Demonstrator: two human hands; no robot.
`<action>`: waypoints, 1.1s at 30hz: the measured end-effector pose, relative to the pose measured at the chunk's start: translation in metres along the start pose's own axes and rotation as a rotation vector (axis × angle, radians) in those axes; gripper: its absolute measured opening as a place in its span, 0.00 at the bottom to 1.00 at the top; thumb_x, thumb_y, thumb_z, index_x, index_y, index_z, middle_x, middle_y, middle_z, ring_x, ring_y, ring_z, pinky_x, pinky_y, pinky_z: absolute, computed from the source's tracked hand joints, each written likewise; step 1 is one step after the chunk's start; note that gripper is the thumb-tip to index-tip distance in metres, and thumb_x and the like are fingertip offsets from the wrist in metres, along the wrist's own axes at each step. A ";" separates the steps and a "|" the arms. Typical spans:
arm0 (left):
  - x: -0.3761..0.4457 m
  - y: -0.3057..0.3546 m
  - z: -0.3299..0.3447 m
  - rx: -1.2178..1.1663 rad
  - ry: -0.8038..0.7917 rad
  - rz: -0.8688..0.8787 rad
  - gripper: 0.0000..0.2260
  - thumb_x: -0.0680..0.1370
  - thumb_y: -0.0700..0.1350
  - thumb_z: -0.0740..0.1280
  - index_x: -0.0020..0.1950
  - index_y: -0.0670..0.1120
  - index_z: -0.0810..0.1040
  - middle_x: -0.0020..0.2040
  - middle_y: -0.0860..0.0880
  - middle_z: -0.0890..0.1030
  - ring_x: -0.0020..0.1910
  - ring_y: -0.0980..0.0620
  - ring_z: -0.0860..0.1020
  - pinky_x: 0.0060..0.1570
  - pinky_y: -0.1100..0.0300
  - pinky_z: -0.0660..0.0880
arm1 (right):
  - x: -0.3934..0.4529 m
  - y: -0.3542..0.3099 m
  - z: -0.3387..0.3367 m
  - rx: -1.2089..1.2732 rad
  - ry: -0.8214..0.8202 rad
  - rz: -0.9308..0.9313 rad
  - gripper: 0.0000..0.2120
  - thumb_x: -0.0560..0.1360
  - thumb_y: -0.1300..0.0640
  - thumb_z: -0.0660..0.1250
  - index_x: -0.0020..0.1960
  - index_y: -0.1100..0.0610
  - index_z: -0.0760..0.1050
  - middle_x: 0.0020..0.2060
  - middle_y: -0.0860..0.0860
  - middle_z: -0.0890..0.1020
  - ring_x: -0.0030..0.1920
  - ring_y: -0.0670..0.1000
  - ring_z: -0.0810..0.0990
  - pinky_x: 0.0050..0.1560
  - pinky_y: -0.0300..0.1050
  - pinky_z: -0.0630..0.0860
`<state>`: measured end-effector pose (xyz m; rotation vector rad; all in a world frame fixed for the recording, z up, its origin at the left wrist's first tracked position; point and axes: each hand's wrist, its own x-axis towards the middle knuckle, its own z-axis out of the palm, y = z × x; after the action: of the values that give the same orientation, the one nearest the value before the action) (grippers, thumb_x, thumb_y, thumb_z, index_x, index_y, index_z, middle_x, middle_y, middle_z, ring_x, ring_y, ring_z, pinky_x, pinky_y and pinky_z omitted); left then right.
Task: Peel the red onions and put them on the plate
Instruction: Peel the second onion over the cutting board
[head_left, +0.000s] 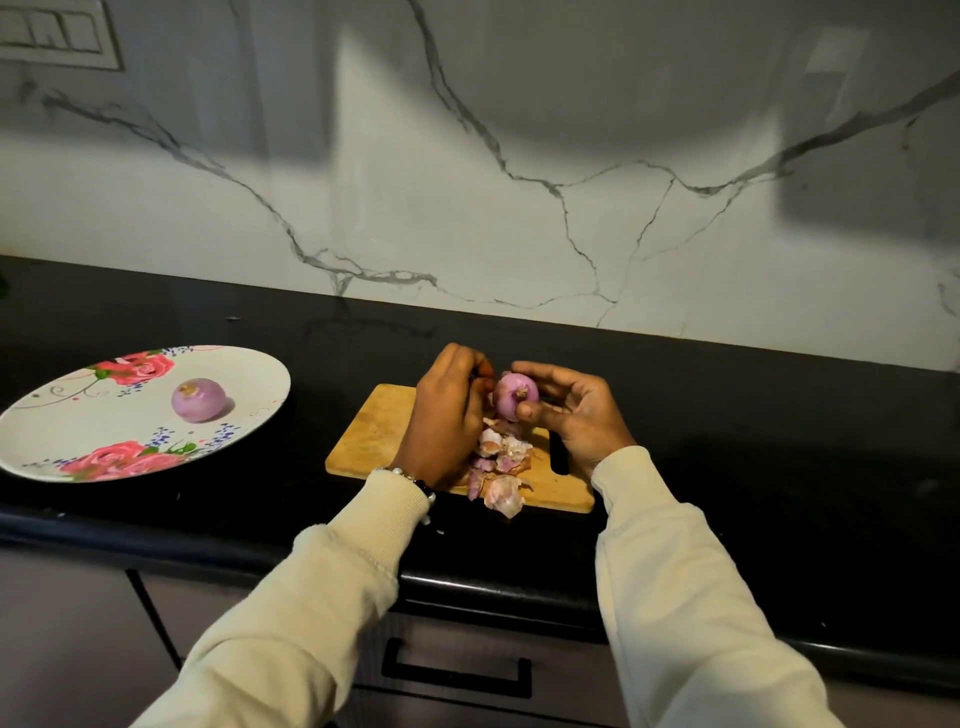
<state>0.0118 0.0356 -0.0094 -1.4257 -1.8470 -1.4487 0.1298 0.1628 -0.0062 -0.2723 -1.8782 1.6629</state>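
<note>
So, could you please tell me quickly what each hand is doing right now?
Left hand: fingers curled at the red onion, apparently peeling; exact grip hidden.
Right hand: holds that onion.

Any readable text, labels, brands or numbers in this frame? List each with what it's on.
None readable.
Floral plate: roses and dots only, no lettering.
Switch panel on the wall: blurred, no marking legible.
Cutting board, onion on the plate, onion in the hands, drawer handle: no print visible.
</note>
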 end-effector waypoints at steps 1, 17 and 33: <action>0.000 0.000 0.000 -0.014 -0.003 0.004 0.07 0.75 0.31 0.64 0.48 0.41 0.76 0.46 0.50 0.73 0.42 0.57 0.72 0.42 0.73 0.67 | 0.000 0.000 0.000 0.006 -0.005 0.001 0.21 0.70 0.73 0.72 0.59 0.54 0.81 0.58 0.56 0.83 0.61 0.57 0.81 0.64 0.62 0.76; -0.002 -0.006 0.006 0.057 -0.101 0.115 0.05 0.74 0.35 0.67 0.49 0.40 0.79 0.49 0.46 0.76 0.43 0.54 0.74 0.42 0.64 0.73 | -0.001 0.000 0.002 -0.043 -0.016 0.050 0.22 0.70 0.74 0.72 0.58 0.53 0.82 0.56 0.53 0.85 0.60 0.52 0.82 0.62 0.54 0.79; 0.001 -0.002 0.007 0.001 -0.035 -0.026 0.10 0.72 0.27 0.59 0.46 0.41 0.71 0.44 0.47 0.70 0.39 0.56 0.67 0.39 0.72 0.65 | -0.001 -0.003 0.002 0.028 0.017 -0.013 0.22 0.71 0.74 0.71 0.62 0.61 0.78 0.55 0.53 0.84 0.57 0.50 0.83 0.59 0.45 0.80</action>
<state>0.0114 0.0420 -0.0125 -1.4402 -1.8945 -1.4432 0.1301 0.1596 -0.0038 -0.2611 -1.8393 1.6718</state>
